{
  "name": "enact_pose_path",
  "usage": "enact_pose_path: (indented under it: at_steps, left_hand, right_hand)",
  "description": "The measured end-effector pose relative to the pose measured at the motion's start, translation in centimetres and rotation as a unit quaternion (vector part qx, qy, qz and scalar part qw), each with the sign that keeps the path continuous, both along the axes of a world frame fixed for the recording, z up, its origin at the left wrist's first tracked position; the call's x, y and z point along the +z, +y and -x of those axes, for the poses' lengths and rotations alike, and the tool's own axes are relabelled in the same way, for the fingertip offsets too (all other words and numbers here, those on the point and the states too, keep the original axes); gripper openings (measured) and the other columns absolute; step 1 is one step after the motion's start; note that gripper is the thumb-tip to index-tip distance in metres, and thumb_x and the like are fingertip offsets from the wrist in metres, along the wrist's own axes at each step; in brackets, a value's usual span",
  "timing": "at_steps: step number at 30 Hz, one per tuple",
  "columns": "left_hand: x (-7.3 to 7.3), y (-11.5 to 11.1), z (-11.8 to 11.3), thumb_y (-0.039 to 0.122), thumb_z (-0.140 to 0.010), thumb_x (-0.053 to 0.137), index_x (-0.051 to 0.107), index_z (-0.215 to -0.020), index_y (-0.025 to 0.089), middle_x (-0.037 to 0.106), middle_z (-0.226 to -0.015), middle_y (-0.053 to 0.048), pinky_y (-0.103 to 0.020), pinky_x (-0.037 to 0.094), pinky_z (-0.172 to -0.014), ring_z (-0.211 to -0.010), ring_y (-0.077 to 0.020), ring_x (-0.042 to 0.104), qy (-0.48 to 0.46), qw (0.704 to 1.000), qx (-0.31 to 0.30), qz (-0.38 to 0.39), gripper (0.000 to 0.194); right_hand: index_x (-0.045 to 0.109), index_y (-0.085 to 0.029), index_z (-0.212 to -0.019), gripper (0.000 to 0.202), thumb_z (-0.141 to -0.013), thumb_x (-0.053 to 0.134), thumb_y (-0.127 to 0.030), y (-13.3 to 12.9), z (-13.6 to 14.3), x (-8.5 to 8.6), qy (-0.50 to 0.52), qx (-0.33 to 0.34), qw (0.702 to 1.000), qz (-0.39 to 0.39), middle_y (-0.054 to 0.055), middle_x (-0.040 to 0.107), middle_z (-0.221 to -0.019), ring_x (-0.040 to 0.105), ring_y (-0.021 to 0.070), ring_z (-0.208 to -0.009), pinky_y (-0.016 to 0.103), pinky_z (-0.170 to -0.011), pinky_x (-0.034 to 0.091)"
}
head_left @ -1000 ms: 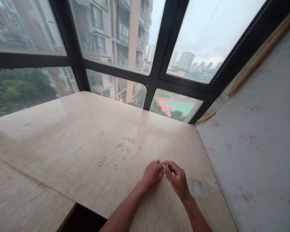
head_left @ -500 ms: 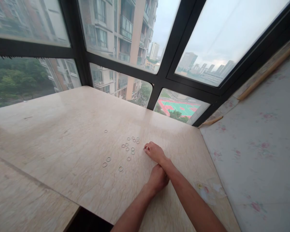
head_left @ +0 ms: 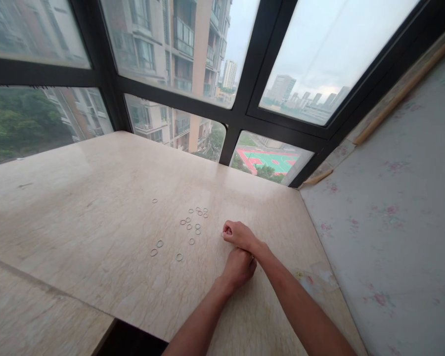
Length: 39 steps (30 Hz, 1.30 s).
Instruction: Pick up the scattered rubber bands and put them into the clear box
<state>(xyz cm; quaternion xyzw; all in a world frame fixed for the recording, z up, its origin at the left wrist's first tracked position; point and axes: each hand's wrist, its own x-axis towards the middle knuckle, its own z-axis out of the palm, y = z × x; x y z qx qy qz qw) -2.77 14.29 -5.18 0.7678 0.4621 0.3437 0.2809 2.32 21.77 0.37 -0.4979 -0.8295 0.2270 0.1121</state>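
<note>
Several thin, pale rings [head_left: 198,226] lie scattered on the marble-patterned surface [head_left: 96,207], most of them in a loose cluster left of my hands. My right hand [head_left: 241,235] is closed in a pinch just right of that cluster. A thin ring [head_left: 222,235] shows at its fingertips, close above the stone. Beneath my right wrist, my left hand [head_left: 239,269] rests in a fist, the two touching where they cross. Whatever the left fingers may hold is hidden. Nearer to me lie a few separate rings [head_left: 179,257], and a lone ring [head_left: 155,200] sits farther back.
Dark-framed windows [head_left: 237,113] border the far side. A flower-patterned wall [head_left: 385,222] rises on the right. Crumpled clear plastic [head_left: 315,277] lies beside my right forearm. At the near left, the surface ends at a dark opening [head_left: 129,341].
My right hand has drawn slightly away from the ring cluster and toward my left fist, and a ring now shows at its fingertips. The view has shifted a little to the right.
</note>
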Motion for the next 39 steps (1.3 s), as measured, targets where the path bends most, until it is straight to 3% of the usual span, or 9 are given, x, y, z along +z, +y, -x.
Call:
enact_pose_path:
  at_steps: [6,11,14,18,22,26,29,35,39]
  left_hand:
    - [1.0,0.1,0.3,0.011,-0.077,0.047,0.063,-0.076,0.015,0.065,-0.083,-0.009,-0.028,0.041,-0.064,-0.074,-0.0191,0.058,-0.001,1.000,0.010,0.024,0.016]
    - [1.6,0.0,0.6,0.017,-0.084,0.046,0.065,-0.085,0.016,0.063,-0.088,-0.006,-0.027,0.042,-0.071,-0.078,-0.0163,0.056,-0.013,0.999,-0.014,0.031,0.019]
    - [1.6,0.1,0.6,0.019,-0.085,0.047,0.065,-0.087,0.016,0.062,-0.089,-0.006,-0.028,0.042,-0.073,-0.081,-0.0162,0.057,-0.024,0.999,-0.021,0.034,0.018]
    - [1.3,0.3,0.5,0.023,-0.086,0.047,0.064,-0.086,0.017,0.062,-0.089,-0.005,-0.027,0.042,-0.072,-0.078,-0.0151,0.057,-0.036,0.998,-0.016,0.040,0.018]
    - [1.0,0.4,0.5,0.027,-0.087,0.046,0.064,-0.085,0.017,0.062,-0.088,-0.005,-0.027,0.043,-0.070,-0.073,-0.0139,0.057,-0.045,0.998,-0.005,0.047,0.020]
    - [0.7,0.6,0.5,0.028,-0.086,0.046,0.063,-0.083,0.018,0.062,-0.086,-0.005,-0.027,0.042,-0.068,-0.071,-0.0141,0.056,-0.052,0.998,0.006,0.043,0.021]
    - [0.5,0.7,0.5,0.029,-0.087,0.046,0.064,-0.082,0.018,0.062,-0.084,-0.004,-0.027,0.042,-0.067,-0.071,-0.0142,0.056,-0.057,0.998,0.010,0.035,0.022]
    - [0.7,0.7,0.5,0.030,-0.088,0.046,0.064,-0.081,0.018,0.062,-0.083,-0.004,-0.026,0.042,-0.065,-0.070,-0.0141,0.056,-0.057,0.998,0.018,0.030,0.023]
    - [0.9,0.6,0.4,0.031,-0.088,0.046,0.064,-0.079,0.018,0.062,-0.082,-0.005,-0.026,0.041,-0.065,-0.070,-0.0145,0.056,-0.048,0.998,0.022,0.031,0.024]
  right_hand:
    - [0.054,-0.017,-0.084,0.013,-0.084,0.046,-0.027,-2.8,-3.3,1.3,0.175,-0.080,0.981,-0.008,-0.001,0.058,-0.070,0.054,0.0101,-0.062,0.019,-0.055,0.041]
    - [0.050,-0.018,-0.080,0.020,-0.080,0.057,-0.036,-6.5,-8.4,2.1,0.382,-0.207,0.901,0.011,-0.006,0.047,-0.059,0.040,0.0066,-0.047,0.017,-0.043,0.030]
    - [0.048,-0.019,-0.080,0.025,-0.078,0.061,-0.040,-9.0,-12.4,1.9,0.416,-0.286,0.863,-0.002,-0.009,0.039,-0.054,0.029,0.0053,-0.044,0.016,-0.039,0.021]
    - [0.046,-0.020,-0.080,0.029,-0.078,0.061,-0.044,-12.0,-17.4,1.2,0.410,-0.377,0.829,-0.046,-0.010,0.036,-0.053,0.028,0.0060,-0.043,0.017,-0.039,0.022]
    - [0.049,-0.019,-0.079,0.029,-0.080,0.056,-0.047,-13.7,-20.7,0.9,0.309,-0.416,0.851,-0.085,-0.007,0.041,-0.053,0.034,0.0079,-0.044,0.019,-0.042,0.025]
    - [0.053,-0.017,-0.073,0.032,-0.085,0.048,-0.047,-14.2,-22.5,0.7,0.194,-0.392,0.894,-0.093,-0.004,0.046,-0.057,0.043,0.0105,-0.052,0.020,-0.048,0.031]
    - [0.055,-0.017,-0.073,0.031,-0.086,0.046,-0.044,-14.5,-23.3,0.2,0.133,-0.380,0.910,-0.094,-0.002,0.051,-0.058,0.047,0.0119,-0.054,0.021,-0.051,0.032]
    - [0.059,-0.017,-0.075,0.031,-0.086,0.045,-0.043,-14.9,-24.1,-0.6,0.093,-0.387,0.911,-0.110,-0.002,0.051,-0.057,0.049,0.0125,-0.054,0.021,-0.053,0.033]
    - [0.064,-0.016,-0.090,0.034,-0.085,0.044,-0.044,-14.2,-25.2,-0.6,0.064,-0.420,0.898,-0.113,-0.004,0.049,-0.054,0.048,0.0132,-0.051,0.022,-0.052,0.032]
